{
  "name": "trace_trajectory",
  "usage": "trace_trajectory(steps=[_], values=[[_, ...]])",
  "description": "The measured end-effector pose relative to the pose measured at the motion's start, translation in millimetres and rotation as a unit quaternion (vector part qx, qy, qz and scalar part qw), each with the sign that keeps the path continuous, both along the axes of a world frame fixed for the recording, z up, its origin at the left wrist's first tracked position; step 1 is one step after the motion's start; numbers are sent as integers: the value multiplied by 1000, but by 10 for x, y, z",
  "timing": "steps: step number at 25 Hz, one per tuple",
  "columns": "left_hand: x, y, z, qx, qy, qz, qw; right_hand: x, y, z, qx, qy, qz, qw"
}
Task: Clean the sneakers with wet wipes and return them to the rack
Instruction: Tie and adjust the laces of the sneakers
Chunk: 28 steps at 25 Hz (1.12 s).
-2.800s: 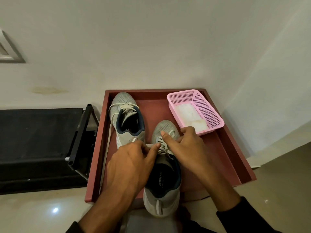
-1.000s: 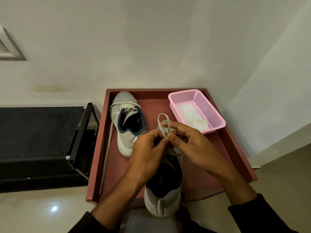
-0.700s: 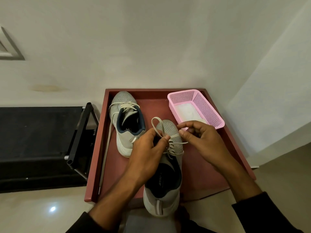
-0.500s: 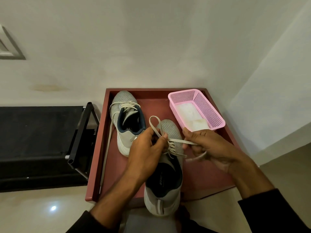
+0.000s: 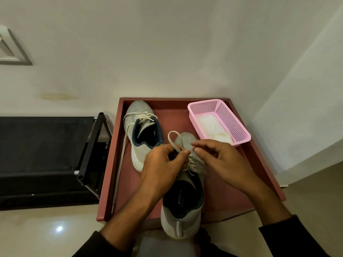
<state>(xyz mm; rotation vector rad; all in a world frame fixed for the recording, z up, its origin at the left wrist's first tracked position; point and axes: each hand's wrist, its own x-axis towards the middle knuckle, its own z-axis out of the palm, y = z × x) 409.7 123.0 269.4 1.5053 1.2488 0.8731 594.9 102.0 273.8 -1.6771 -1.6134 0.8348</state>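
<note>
Two grey sneakers with dark blue collars lie in a reddish-brown tray (image 5: 109, 164). The far sneaker (image 5: 140, 115) sits at the tray's back left, with a loose lace trailing along the left rim. The near sneaker (image 5: 182, 206) points away from me, its heel over the tray's front edge. My left hand (image 5: 163, 164) pinches a loop of its shoelace (image 5: 171, 138) above the tongue. My right hand (image 5: 222, 160) is just right of the loop, thumb and forefinger close together, and a blurred lace strand trails beneath its fingers.
A pink mesh basket (image 5: 233, 123) holding white wet wipes (image 5: 209, 125) stands at the tray's back right. A black shoe rack (image 5: 89, 151) stands left of the tray. White walls close the back and right. Shiny floor lies in front.
My hands formed a lace loop on the near sneaker. My right hand pulled a lace end out to the right, then came back in beside the loop. My left hand kept its pinch.
</note>
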Motion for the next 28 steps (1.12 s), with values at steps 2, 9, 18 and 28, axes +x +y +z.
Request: trace_trajectory(steps=[2,9,18,28], values=[[-3,1,1,3,1,0,1000,-144,10,34,-10,48,57,997],[-20,25,1,-58,-58,1,997,-187,-66,155,53,82,21,995],[-33,43,39,-120,-124,-40,984,-138,-77,96,-5,53,57,997],[-72,43,-11,39,27,-72,996,-132,-25,-38,-35,49,11,998]])
